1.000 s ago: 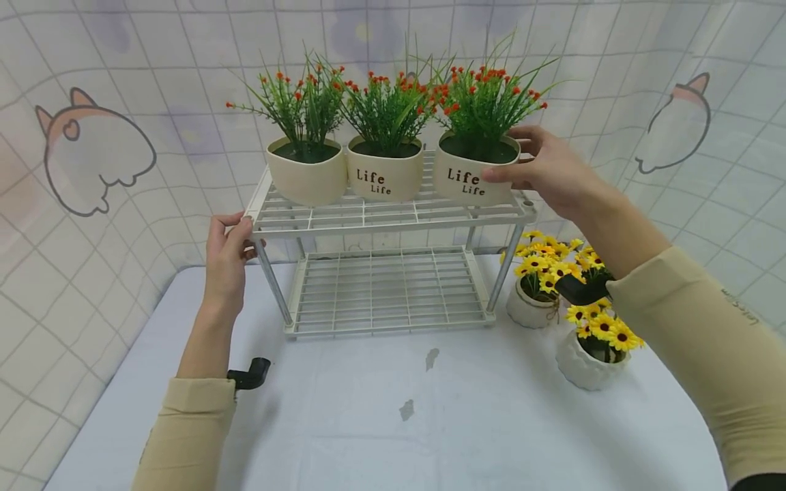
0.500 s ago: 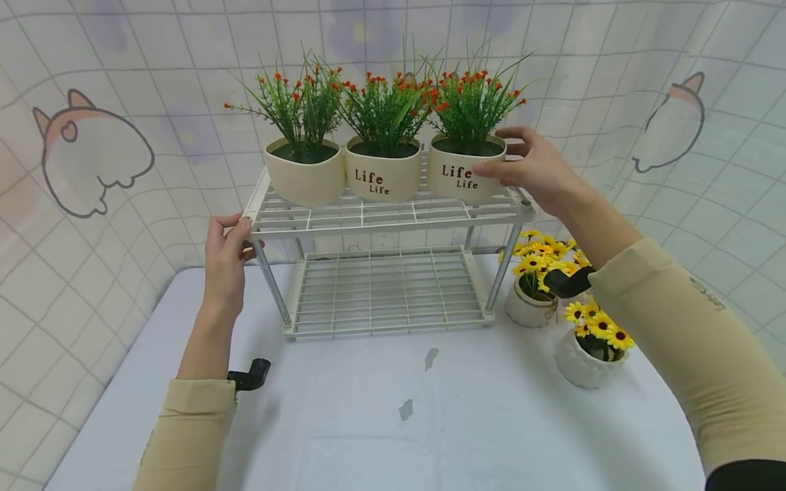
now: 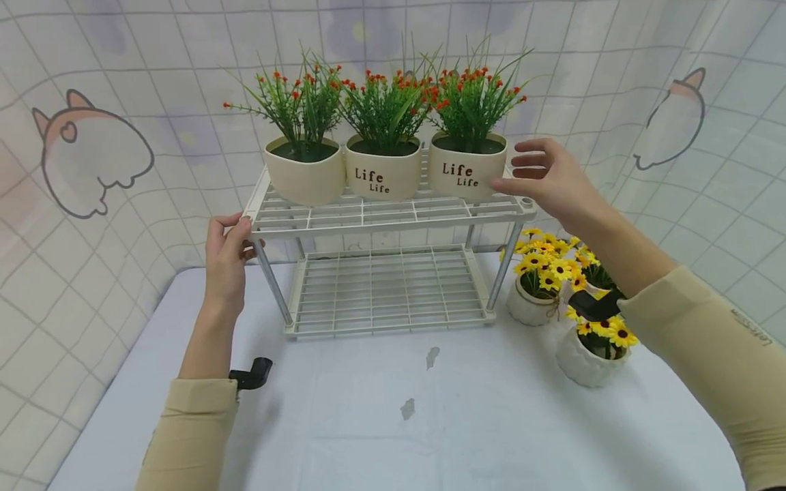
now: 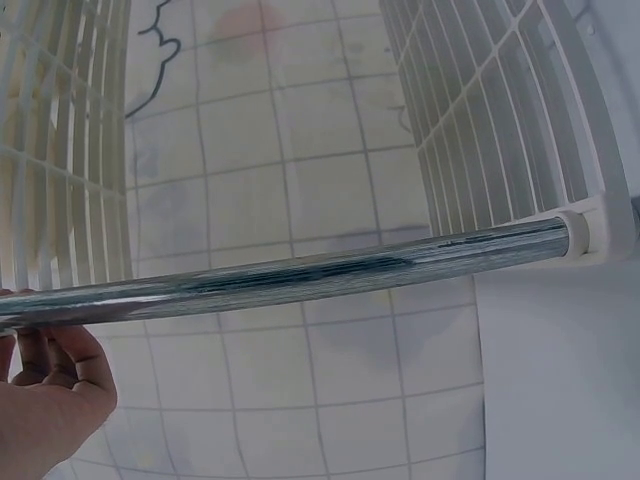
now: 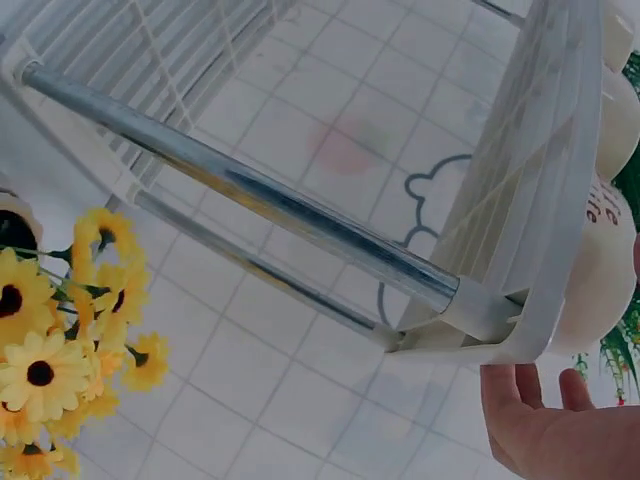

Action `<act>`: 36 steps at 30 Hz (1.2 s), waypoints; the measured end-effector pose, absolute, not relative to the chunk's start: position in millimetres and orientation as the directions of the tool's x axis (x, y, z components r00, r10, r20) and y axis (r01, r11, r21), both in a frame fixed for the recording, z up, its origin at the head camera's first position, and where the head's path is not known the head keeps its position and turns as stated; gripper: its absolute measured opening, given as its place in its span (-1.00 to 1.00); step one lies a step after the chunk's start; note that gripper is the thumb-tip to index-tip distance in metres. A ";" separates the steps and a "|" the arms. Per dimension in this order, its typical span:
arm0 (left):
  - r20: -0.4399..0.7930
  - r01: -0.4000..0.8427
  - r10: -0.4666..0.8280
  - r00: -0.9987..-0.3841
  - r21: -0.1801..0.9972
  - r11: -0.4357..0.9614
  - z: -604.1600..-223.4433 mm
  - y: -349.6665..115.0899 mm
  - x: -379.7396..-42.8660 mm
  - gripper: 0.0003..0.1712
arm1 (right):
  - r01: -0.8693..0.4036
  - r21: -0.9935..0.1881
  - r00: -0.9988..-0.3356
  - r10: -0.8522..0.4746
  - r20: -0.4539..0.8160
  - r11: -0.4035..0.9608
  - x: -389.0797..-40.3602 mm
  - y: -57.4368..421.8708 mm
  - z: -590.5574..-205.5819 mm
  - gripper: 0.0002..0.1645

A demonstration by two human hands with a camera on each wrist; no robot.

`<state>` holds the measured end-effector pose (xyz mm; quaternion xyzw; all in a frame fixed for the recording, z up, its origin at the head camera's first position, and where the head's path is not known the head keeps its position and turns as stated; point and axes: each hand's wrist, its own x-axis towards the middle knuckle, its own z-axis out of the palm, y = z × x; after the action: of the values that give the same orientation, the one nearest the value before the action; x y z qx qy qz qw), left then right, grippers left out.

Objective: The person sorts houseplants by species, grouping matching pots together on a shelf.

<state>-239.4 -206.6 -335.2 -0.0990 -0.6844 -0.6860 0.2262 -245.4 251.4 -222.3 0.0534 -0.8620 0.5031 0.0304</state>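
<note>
Three cream pots of red-flowered grass stand side by side on the top tier of a white two-tier rack (image 3: pixel 381 221): the left pot (image 3: pixel 307 179), the middle pot (image 3: pixel 383 174) and the right pot (image 3: pixel 457 172). Two of them read "Life Life". My left hand (image 3: pixel 226 256) grips the rack's front left top corner; in the left wrist view its curled fingers (image 4: pixel 85 355) show beside the metal post (image 4: pixel 300 282). Loosely spread, my right hand (image 3: pixel 555 181) is beside the right pot, thumb tip at its lower right side and the other fingers apart from its rim.
White pots of yellow sunflowers stand on the table right of the rack: one pot tied with string (image 3: pixel 531 307), a textured pot (image 3: pixel 589 361) nearer the front, and another partly behind the right forearm. The rack's lower tier (image 3: pixel 393 290) is bare mesh. A patterned curtain (image 3: pixel 184 150) hangs behind.
The right hand shifted the right pot left, against the middle pot's side, then let go and drew back to the right. The left hand stays on the rack corner.
</note>
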 end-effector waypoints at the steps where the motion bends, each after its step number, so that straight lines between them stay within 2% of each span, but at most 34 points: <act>1: 0.447 0.448 -0.174 -0.877 0.893 0.040 -335.0 -206.5 -239.5 -0.81 | -0.123 -0.859 -0.992 -0.057 0.109 0.497 -242.3 252.9 -222.9 0.11; 13: 0.456 0.456 -0.163 -0.875 0.889 0.040 -334.0 -206.8 -240.7 -0.82 | -0.100 -0.810 -0.992 0.001 0.123 0.578 -206.4 280.0 -234.6 0.07; 26: 0.453 0.449 -0.162 -0.877 0.891 0.065 -334.1 -207.9 -240.5 -0.81 | -0.075 -0.811 -0.997 -0.021 0.077 0.580 -172.5 305.8 -263.4 0.02; 30: 0.452 0.448 -0.157 -0.878 0.892 0.062 -334.0 -207.5 -240.0 -0.81 | -0.049 -0.827 -0.998 0.006 0.062 0.560 -158.9 315.1 -279.3 -0.05; 36: 0.438 0.438 -0.164 -0.884 0.898 0.038 -334.1 -207.7 -240.4 -0.81 | -0.024 -0.830 -0.998 0.037 0.054 0.558 -136.4 334.3 -301.9 -0.30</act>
<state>-240.4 -207.7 -334.1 -0.0996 -0.6861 -0.6865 0.2193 -136.4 334.3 -301.9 -0.0037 -0.8819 0.4702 0.0324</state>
